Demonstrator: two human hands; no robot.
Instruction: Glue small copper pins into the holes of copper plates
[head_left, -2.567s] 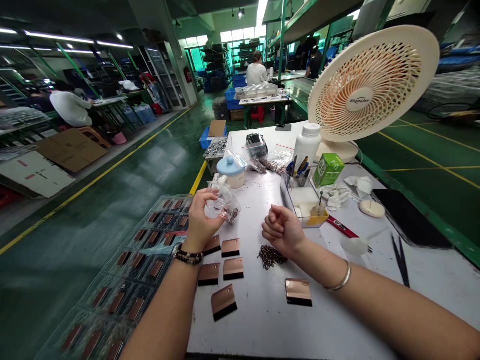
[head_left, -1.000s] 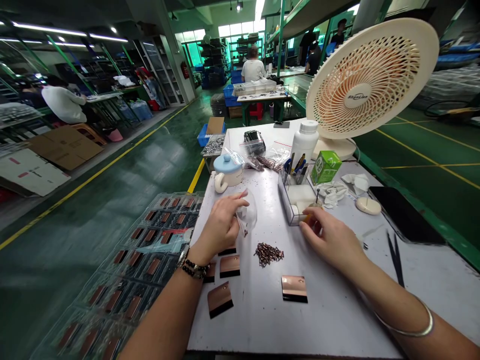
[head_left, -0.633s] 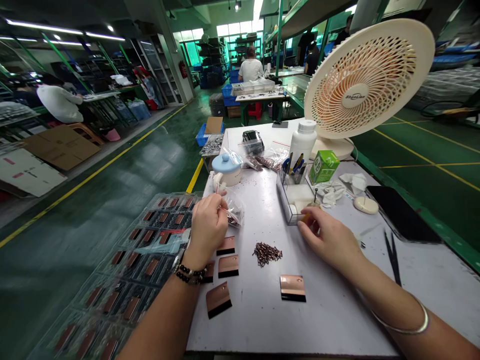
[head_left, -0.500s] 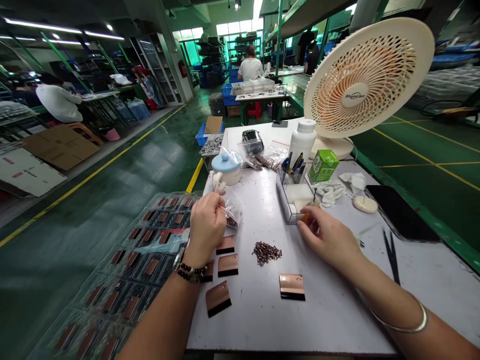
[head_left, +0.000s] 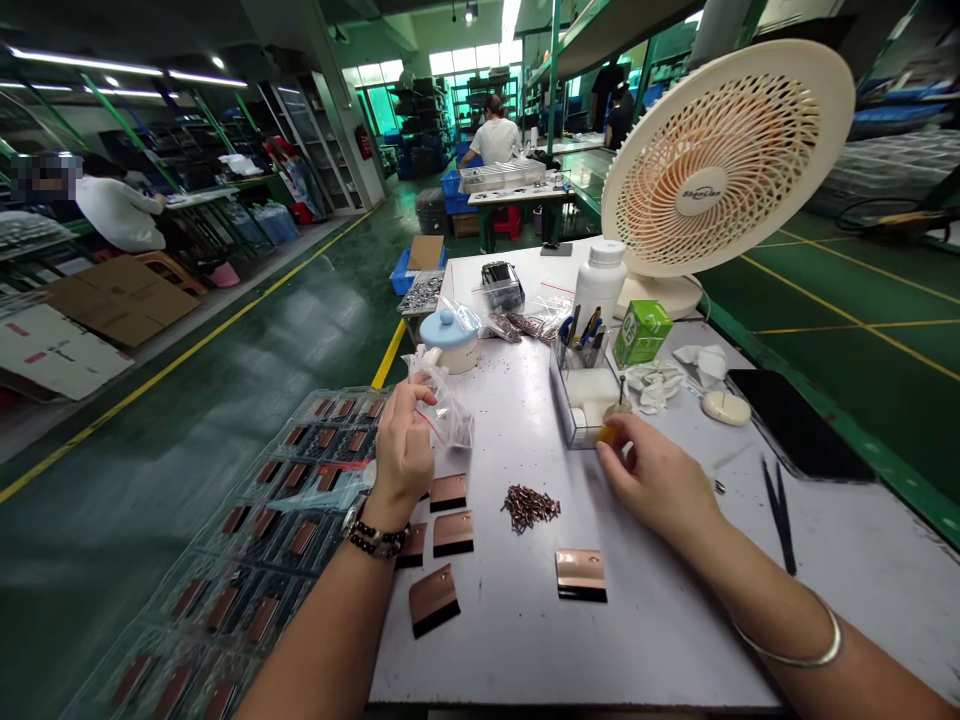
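Observation:
My left hand [head_left: 406,440] pinches the top of a clear zip bag [head_left: 451,418] with a red seal line, beside a blue-lidded cup [head_left: 448,345]. Small dark pieces show faintly through the bag. My right hand [head_left: 660,470] curls its fingers at a small yellow thing [head_left: 609,432] with a thin dark stem pointing up; its kind is unclear. This is against the clear organizer box [head_left: 564,405]. Between my hands lies a pile of small brown screws [head_left: 530,508]. A copper-coloured plate [head_left: 580,572] with a black edge lies nearer me, and several similar plates [head_left: 453,532] lie by my left wrist.
Clear trays [head_left: 296,540] of copper plates stand left of the table. A fan [head_left: 720,180], white bottle [head_left: 600,280] and green box [head_left: 643,332] are at the back right. Black tweezers [head_left: 780,515] and a phone [head_left: 799,425] lie right. Other people sit farther off.
My left hand has moved slightly left, and the bag in it has lifted and crumpled. My right hand stays about where it was at the yellow thing. The view has shifted a little.

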